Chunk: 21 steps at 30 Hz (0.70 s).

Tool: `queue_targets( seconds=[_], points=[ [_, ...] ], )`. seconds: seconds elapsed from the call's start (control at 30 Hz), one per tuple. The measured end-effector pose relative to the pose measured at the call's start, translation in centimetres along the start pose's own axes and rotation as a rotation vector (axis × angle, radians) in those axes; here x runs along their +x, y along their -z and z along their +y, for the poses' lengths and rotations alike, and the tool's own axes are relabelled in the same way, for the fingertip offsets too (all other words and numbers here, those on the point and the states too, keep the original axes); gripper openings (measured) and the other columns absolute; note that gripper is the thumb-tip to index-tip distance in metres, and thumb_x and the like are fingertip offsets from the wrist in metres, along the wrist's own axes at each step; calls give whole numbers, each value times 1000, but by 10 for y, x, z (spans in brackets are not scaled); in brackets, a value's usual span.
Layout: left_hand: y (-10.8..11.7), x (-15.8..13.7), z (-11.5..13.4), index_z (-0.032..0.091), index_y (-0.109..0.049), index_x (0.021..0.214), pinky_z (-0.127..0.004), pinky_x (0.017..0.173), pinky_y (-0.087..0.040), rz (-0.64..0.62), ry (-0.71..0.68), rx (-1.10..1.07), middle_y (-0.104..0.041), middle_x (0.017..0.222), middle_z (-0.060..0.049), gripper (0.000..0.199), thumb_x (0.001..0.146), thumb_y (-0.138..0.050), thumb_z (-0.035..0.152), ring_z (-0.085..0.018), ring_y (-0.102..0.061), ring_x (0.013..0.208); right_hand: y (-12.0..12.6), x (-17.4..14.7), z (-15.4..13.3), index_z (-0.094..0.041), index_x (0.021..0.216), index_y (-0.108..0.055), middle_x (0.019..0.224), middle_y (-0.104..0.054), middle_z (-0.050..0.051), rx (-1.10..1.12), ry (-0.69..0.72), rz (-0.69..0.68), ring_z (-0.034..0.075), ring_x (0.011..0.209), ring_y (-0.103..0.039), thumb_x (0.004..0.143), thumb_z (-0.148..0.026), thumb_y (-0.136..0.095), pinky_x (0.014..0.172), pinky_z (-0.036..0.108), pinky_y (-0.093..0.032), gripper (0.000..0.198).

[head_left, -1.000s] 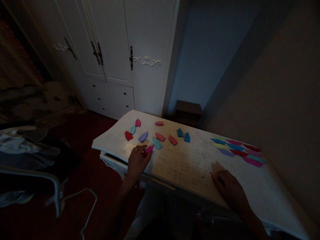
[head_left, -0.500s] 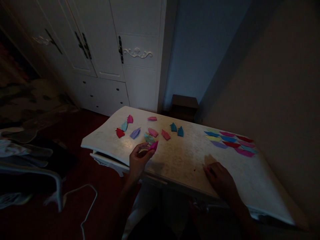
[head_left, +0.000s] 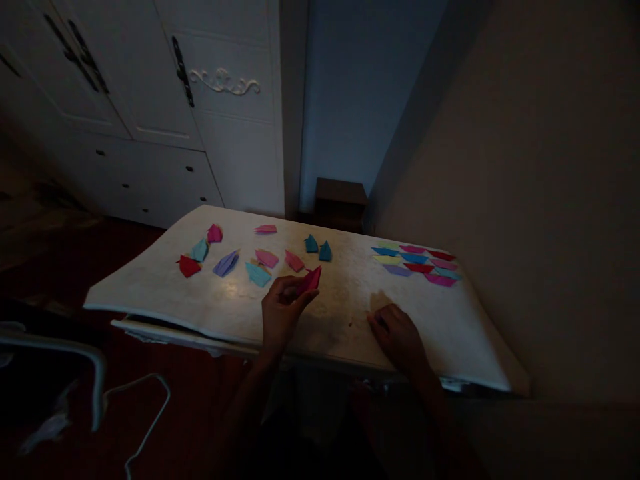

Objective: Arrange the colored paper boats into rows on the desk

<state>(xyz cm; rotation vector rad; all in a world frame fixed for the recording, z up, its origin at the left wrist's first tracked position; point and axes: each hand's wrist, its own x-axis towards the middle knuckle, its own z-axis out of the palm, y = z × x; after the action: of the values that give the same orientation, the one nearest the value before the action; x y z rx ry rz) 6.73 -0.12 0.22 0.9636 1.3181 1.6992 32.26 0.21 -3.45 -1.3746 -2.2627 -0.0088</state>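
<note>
Between the thumb and fingers of my left hand [head_left: 287, 303] is a pinkish-red folded paper boat [head_left: 310, 281], lifted above the table. My right hand [head_left: 397, 333] sits low over the table's front part, its fingers curled in, and nothing shows in it. On the left half of the table several folded paper pieces lie scattered: a red one [head_left: 189, 266], a lilac one [head_left: 227, 264], a light-blue one [head_left: 258, 274] and two teal ones [head_left: 318, 247] among them. At the right, several flattened paper boats [head_left: 413, 258] are laid out in close rows.
The white table [head_left: 160, 293] has a partly pulled-out drawer [head_left: 185, 337] at front left. A white wardrobe [head_left: 245, 153] stands behind, with a small brown cabinet [head_left: 341, 193] beside it. A wall [head_left: 540, 200] closes off the right. A white cable [head_left: 150, 427] lies on the red floor.
My view has turned to the right. My left hand has carried the paper boat rightward over the table, away from the light-blue piece, which now shows fully. My right hand stays curled in about the same spot.
</note>
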Motion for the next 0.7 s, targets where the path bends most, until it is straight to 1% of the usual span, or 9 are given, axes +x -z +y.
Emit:
queue_targets(
  seconds=[0.07, 0.13, 0.23, 0.33, 0.43, 0.53, 0.7],
  points=[
    [-18, -3, 2, 16, -65, 85, -25, 59, -52, -52, 38, -6, -72, 73, -1, 36, 59, -84, 34, -16, -67, 65, 0, 0, 0, -21, 77, -57, 79, -60, 6, -2, -14, -14, 20, 78, -54, 97, -29, -45, 74, 32, -42, 25],
    [-36, -5, 3, 16, -66, 81, -25, 58, -52, -98, 48, -29, -71, 71, -1, 31, 61, -83, 33, -15, -67, 63, 1, 1, -1, -20, 78, -58, 81, -60, 6, 4, -32, -33, 21, 80, -54, 97, -27, -46, 76, 33, -42, 23],
    [-66, -7, 4, 15, -68, 78, -25, 60, -53, -158, 46, -70, -70, 73, -1, 26, 64, -81, 32, -16, -68, 66, 1, 1, -2, -20, 81, -60, 83, -61, 6, 15, -72, -52, 21, 82, -54, 96, -26, -49, 78, 33, -42, 19],
    [-98, -8, 7, 15, -69, 82, -24, 62, -53, -230, 66, -90, -71, 76, -2, 26, 64, -81, 30, -16, -67, 70, 1, 3, -2, -19, 85, -62, 87, -63, 6, 13, -115, -80, 21, 85, -55, 94, -25, -52, 81, 33, -42, 14],
    [-133, -10, 8, 16, -69, 91, -23, 61, -51, -325, 79, -132, -68, 74, 1, 33, 63, -81, 28, -13, -65, 67, 1, 5, -2, -18, 87, -63, 90, -65, 7, 13, -137, -117, 21, 87, -57, 92, -23, -54, 83, 33, -42, 12],
    [-172, -10, 1, 16, -70, 93, -21, 60, -48, -448, 89, -137, -65, 71, 3, 33, 62, -80, 26, -10, -61, 63, 1, 7, 0, -18, 89, -65, 91, -67, 8, 43, -143, -155, 21, 88, -59, 90, -22, -55, 82, 34, -43, 11],
    [-240, -8, -19, 16, -73, 76, -25, 63, -48, -645, 190, -3, -69, 71, -1, 22, 59, -80, 29, -14, -62, 66, 6, 8, 1, -17, 94, -67, 97, -72, 11, 226, -166, -146, 27, 94, -63, 83, -20, -56, 87, 39, -45, 16]
  ],
)
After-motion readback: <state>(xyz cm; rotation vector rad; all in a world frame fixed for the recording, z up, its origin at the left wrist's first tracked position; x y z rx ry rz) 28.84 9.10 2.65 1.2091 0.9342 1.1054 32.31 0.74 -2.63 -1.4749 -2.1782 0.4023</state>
